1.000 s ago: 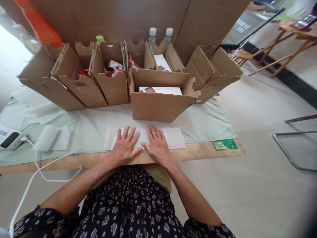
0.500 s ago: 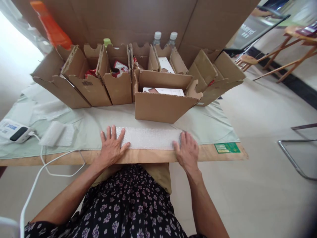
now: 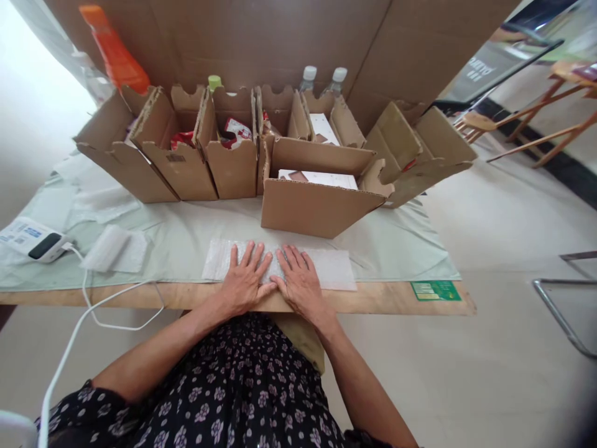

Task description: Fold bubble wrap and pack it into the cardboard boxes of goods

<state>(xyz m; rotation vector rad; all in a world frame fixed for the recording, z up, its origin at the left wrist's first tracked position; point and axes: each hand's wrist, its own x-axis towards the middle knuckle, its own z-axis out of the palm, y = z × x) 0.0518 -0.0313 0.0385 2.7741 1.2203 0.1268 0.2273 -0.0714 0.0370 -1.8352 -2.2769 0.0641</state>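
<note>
A flat strip of bubble wrap [image 3: 334,267] lies along the front edge of the cloth-covered table. My left hand [image 3: 246,281] rests flat on its middle, fingers spread. Close beside it, my right hand [image 3: 298,280] also presses flat on the strip, the two thumbs nearly meeting. Neither hand grips anything. Just behind the strip stands a cardboard box [image 3: 321,208], cut open at the top, with a white printed carton [image 3: 321,179] inside. The part of the wrap under my palms is hidden.
Several open cardboard bins [image 3: 236,171] line the back, holding packets and cartons. At left are a rolled piece of bubble wrap [image 3: 109,249], a white device [image 3: 35,239] and its white cable [image 3: 84,314]. A green label [image 3: 436,290] sticks to the wooden edge [image 3: 387,298].
Both hands have slid inward from the ends of the bubble wrap to its middle. Both ends of the strip now show. The view has shifted slightly.
</note>
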